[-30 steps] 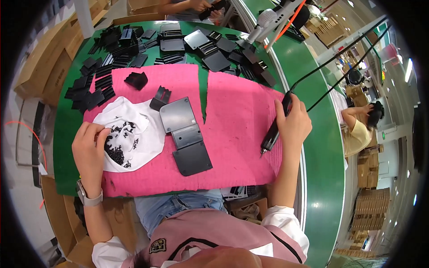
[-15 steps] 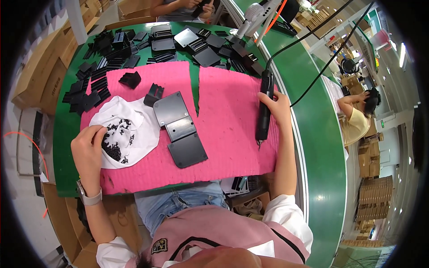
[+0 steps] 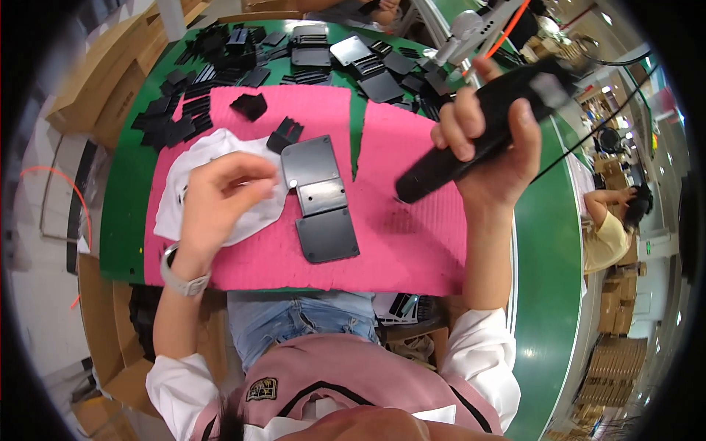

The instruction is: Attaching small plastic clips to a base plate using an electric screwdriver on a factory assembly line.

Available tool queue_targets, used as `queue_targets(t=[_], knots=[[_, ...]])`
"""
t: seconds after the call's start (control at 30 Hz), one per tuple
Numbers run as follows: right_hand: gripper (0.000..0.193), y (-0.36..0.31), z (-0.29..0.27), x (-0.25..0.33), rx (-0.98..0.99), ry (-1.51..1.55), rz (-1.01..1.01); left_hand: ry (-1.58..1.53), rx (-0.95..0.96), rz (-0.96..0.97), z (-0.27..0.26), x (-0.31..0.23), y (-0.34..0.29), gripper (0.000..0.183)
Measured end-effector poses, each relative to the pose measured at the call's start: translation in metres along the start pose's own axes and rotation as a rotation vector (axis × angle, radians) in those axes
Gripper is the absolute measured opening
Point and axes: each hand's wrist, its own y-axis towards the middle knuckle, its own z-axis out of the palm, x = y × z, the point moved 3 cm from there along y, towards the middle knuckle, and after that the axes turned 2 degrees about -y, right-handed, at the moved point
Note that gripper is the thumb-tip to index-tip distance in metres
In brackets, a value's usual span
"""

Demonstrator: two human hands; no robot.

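Observation:
My right hand (image 3: 489, 147) is wrapped round a black electric screwdriver (image 3: 434, 175), lifted over the right side of the pink foam mat (image 3: 404, 250). The tool tilts, its narrow end toward the mat's middle; its far end is blurred. My left hand (image 3: 224, 195) is over the white cloth (image 3: 257, 224), thumb and fingers drawn together; whatever they hold is too small to make out. Most of the small black screws on the cloth are hidden behind that hand. Just right of its fingertips lies a black panel piece (image 3: 327, 235), two plates joined by a shiny middle strip with holes.
A black bracket (image 3: 285, 134) touches the panel's upper left, and another black part (image 3: 248, 107) lies farther back. Piles of black parts (image 3: 228, 55) cover the back of the green table (image 3: 544, 323). A small white fan (image 3: 465, 28) stands beyond; another person's hands (image 3: 386, 9) show there.
My right hand has raised the screwdriver and swung it from upright to slanting. My left hand has moved right, away from the screws, toward the panel. The whole view has shifted slightly.

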Motion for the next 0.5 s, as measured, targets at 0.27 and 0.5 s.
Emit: queue_targets(t=[0.27,0.5], knots=[[0.052,0.009,0.059,-0.007,0.389,0.264,-0.092,-0.376,0.239,-0.129,0.033,-0.017,-0.008,0.013],[0.048,0.008,0.044,-0.026,0.298,0.191,-0.077,-0.418,0.252,-0.136,0.036,-0.005,-0.006,0.013]])
